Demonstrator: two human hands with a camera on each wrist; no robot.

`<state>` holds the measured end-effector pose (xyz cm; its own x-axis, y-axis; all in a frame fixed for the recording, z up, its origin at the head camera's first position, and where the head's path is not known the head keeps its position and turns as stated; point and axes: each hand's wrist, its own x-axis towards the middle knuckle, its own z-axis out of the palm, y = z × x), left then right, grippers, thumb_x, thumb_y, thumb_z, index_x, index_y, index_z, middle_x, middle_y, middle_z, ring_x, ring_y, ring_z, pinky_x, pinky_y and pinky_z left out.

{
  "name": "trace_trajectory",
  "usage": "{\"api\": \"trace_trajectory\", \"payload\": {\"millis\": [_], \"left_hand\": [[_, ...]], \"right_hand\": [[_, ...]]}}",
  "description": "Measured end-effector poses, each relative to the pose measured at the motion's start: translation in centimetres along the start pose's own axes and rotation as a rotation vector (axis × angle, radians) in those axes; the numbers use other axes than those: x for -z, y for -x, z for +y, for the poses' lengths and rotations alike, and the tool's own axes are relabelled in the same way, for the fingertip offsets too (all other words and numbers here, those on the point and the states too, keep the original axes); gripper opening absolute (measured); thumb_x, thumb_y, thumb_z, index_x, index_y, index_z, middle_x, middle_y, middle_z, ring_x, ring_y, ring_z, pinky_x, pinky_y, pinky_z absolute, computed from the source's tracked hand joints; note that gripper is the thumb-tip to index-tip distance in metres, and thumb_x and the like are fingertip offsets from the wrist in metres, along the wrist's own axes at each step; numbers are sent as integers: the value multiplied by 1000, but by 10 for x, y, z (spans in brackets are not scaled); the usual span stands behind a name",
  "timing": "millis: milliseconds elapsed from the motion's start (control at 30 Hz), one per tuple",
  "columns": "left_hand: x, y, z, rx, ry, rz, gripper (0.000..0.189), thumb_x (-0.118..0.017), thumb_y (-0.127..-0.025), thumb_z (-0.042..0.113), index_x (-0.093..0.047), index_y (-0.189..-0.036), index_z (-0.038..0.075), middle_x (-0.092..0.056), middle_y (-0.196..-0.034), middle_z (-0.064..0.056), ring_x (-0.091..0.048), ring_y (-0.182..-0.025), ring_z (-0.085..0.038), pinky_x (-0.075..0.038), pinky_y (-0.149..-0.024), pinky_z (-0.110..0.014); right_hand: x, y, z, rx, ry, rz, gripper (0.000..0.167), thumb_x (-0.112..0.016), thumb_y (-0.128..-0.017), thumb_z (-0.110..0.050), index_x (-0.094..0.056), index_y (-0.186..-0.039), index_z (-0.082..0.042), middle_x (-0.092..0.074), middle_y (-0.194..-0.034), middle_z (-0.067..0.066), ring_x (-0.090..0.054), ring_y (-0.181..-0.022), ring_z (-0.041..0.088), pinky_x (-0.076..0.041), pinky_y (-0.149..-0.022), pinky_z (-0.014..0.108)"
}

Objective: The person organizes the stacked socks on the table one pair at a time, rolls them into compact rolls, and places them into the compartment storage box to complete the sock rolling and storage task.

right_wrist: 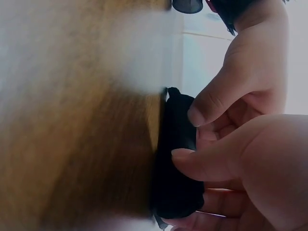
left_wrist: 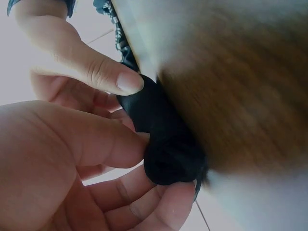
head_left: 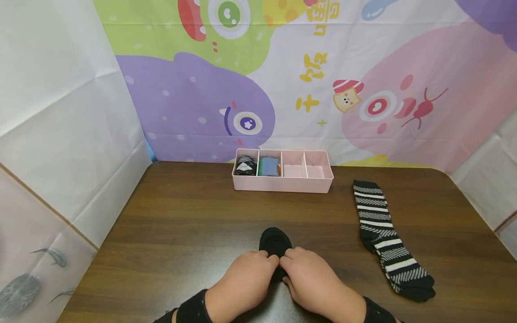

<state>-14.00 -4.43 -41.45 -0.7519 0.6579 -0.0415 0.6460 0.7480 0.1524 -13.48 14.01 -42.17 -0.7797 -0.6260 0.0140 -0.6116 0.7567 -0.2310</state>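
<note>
The brown table [head_left: 181, 206] bears, at its far edge, a pink four-compartment box [head_left: 282, 184] and, to the right and well apart from the hands, a black-and-white striped sock [head_left: 387, 242] laid flat. Near the front, the left hand [head_left: 252, 273] and right hand [head_left: 308, 273], close together, both pinch a partly rolled black sock [head_left: 274, 242] between thumbs and fingers; its rounded end extends beyond them toward the box.
</note>
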Motion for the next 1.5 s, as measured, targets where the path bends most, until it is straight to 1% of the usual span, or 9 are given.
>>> {"api": "trace_trajectory", "payload": {"millis": [200,533,700,800,967,1100,1200,1367,1500], "left_hand": [[1,1,0,-5,-2,5,11,-75,-92,13,-70,-101,12,-64,-85,-4,-65,-76,-18,-55,-66,-32],[1,-1,1,4,-10,-45,14,-75,-93,16,-68,-104,11,-64,-87,-4,-65,-77,-18,-55,-68,-32],[2,0,2,-1,-13,-53,16,-76,-93,17,-67,-104,11,-64,-87,-4,-64,-76,-17,-54,-65,-31],[3,1,3,-3,-3,-75,19,-75,-93,19,-66,-108,11,-65,-92,-4,-65,-81,-18,-55,-69,-32],[5,3,3,-42,-28,-66,21,-72,-95,21,-69,-113,11,-62,-99,-2,-60,-91,-17,-53,-79,-31],[4,3,2,-70,-52,-52,15,-73,-94,18,-74,-108,13,-59,-94,2,-54,-84,-14,-51,-78,-28],[4,2,2,-46,-10,-64,17,-74,-92,15,-73,-109,12,-61,-92,1,-58,-82,-14,-52,-77,-29],[5,2,3,14,75,-57,19,-75,-91,10,-65,-107,11,-63,-91,-2,-65,-80,-17,-55,-72,-32],[5,1,2,5,72,-45,16,-75,-90,8,-71,-105,11,-61,-89,0,-61,-77,-14,-54,-71,-30]], "right_hand": [[1,-1,1,-6,-4,-9,14,-78,-90,-19,-70,-99,-12,-59,-89,-5,-57,-84,16,-53,-78,38],[2,-1,3,-8,-13,-18,13,-78,-90,-21,-71,-98,-12,-57,-86,-6,-56,-82,15,-53,-77,37],[2,-1,2,-23,-43,-31,15,-76,-92,-19,-73,-103,-10,-58,-96,-2,-55,-87,16,-53,-79,36],[0,-1,3,-27,-56,-32,16,-76,-93,-18,-73,-105,-9,-58,-101,-1,-54,-90,17,-53,-80,37],[-1,-1,7,-38,-130,-50,14,-74,-95,-18,-72,-106,-10,-58,-103,-2,-54,-94,16,-52,-82,36],[0,-1,10,-53,-252,-92,10,-72,-97,-17,-71,-106,-12,-56,-106,-5,-51,-97,15,-50,-83,34],[0,-1,11,-61,-308,-111,8,-71,-98,-17,-70,-104,-12,-53,-103,-7,-49,-95,13,-48,-81,33],[0,-1,9,-98,-308,-110,9,-70,-98,-19,-68,-104,-12,-52,-96,-8,-50,-90,12,-48,-77,33],[1,0,6,-146,-306,-104,14,-72,-97,-22,-65,-109,-16,-58,-100,-8,-56,-93,12,-51,-80,36]]}}
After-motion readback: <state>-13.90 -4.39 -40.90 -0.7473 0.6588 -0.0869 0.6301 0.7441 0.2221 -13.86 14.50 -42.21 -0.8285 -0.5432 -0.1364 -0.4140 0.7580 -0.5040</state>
